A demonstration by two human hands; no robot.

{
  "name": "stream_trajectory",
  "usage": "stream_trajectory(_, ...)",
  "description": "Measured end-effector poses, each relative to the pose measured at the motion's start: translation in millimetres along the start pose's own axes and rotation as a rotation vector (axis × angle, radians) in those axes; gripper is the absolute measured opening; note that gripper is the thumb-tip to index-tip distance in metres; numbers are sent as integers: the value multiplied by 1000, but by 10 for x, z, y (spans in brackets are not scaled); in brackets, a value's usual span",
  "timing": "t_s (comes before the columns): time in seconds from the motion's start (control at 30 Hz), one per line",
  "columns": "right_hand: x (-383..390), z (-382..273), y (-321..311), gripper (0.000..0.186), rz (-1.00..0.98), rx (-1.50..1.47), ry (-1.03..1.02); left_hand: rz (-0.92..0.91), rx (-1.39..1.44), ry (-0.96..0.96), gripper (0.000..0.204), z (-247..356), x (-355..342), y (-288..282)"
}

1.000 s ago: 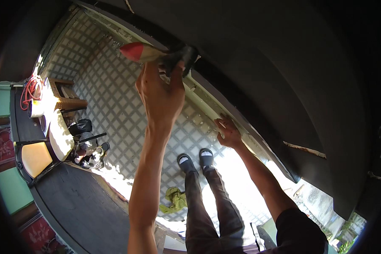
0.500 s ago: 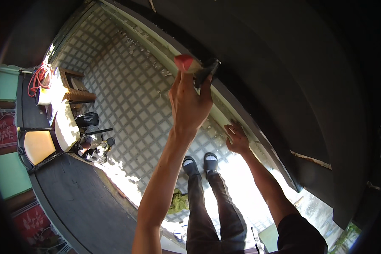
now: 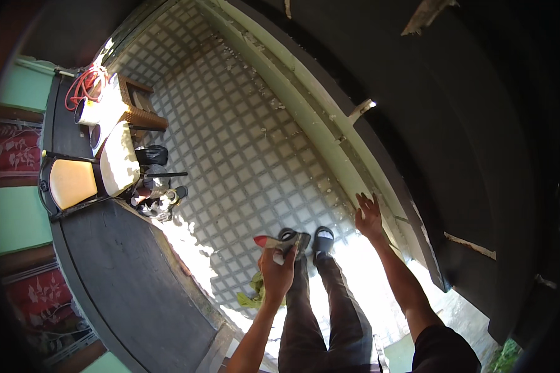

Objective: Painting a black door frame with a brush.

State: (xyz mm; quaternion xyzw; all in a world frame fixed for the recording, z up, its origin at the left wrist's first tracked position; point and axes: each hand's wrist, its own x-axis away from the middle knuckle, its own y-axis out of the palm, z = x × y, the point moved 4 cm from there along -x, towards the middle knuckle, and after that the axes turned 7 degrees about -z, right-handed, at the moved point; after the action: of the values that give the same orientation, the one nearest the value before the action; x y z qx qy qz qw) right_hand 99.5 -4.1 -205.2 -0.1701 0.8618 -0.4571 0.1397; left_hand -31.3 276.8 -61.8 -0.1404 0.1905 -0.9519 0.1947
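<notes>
My left hand (image 3: 276,273) is closed around a putty knife (image 3: 301,244) with a red-ended, light handle and a dark, wide blade. It is held in front of my legs, apart from the wall. My right hand (image 3: 369,216) has its fingers spread beside the pale green wall ledge (image 3: 320,140); whether it touches the ledge I cannot tell. Above the ledge stretches a large black surface (image 3: 454,137). A pale loose strip (image 3: 361,110) sticks out from its lower edge, and another curled flake (image 3: 427,17) hangs higher up.
Tiled floor (image 3: 230,149) with white crumbs along the wall lies below. At left stand a chair (image 3: 73,183), a wicker-like table (image 3: 144,118) and a coiled red hose (image 3: 87,86). A black bag (image 3: 152,155) lies near the chair. Green cloth-like stuff (image 3: 252,295) is beside my legs.
My left hand has come down from the black surface toward my legs with the putty knife. A pale strip now shows at the surface's edge. My right hand's fingers are lifted and spread.
</notes>
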Motion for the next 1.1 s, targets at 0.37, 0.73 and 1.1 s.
stream_trajectory(0.37,325,-3108,-389,61,-531,-579,-51,259,-21,-302,26,-145,897,-1123)
stream_trajectory(0.73,-492,-4854,-766,79,-687,-280,-484,264,10,-182,15,732,477,-2533)
stream_trajectory(1.1,-1739,-5549,-963,66,-422,-361,-468,273,217,-154,17,1319,-606,-3212)
